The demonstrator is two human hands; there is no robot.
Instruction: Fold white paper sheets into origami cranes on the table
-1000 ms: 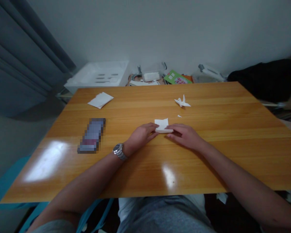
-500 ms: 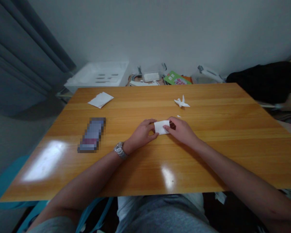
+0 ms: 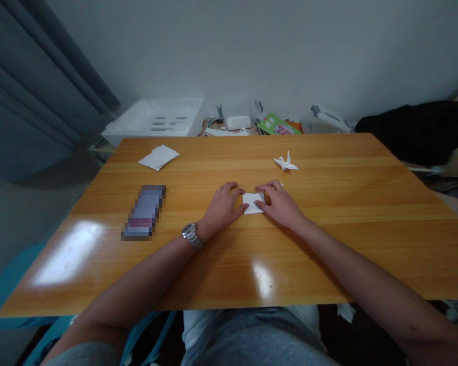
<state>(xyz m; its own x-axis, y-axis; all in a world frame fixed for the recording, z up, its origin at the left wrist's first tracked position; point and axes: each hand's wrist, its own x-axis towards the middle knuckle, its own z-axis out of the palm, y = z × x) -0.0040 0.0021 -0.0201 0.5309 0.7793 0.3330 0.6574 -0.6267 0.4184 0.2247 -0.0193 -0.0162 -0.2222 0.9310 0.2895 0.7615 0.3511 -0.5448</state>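
Note:
Between my two hands a small folded piece of white paper (image 3: pixel 252 202) lies at or just above the tabletop. My left hand (image 3: pixel 224 204) holds its left edge, with the thumb at the near corner and the index finger at the far one; a metal watch (image 3: pixel 191 235) is on that wrist. On the right side, my right hand (image 3: pixel 279 203) has its thumb on the paper's face and its fingers curled at the far edge. A folded paper crane (image 3: pixel 286 161) sits beyond my right hand, with a tiny white scrap (image 3: pixel 282 184) close to its fingers.
The glossy wooden table (image 3: pixel 213 259) spans the view. A pixelated phone (image 3: pixel 144 212) lies left, with white paper sheets (image 3: pixel 159 157) behind it. Past the far edge are a white foam box (image 3: pixel 164 114), a green booklet (image 3: pixel 277 124) and a black cloth (image 3: pixel 416 127).
The folded paper has come down slightly and lies flatter. My right hand has shifted a little left over it, and the left fingers have spread a bit.

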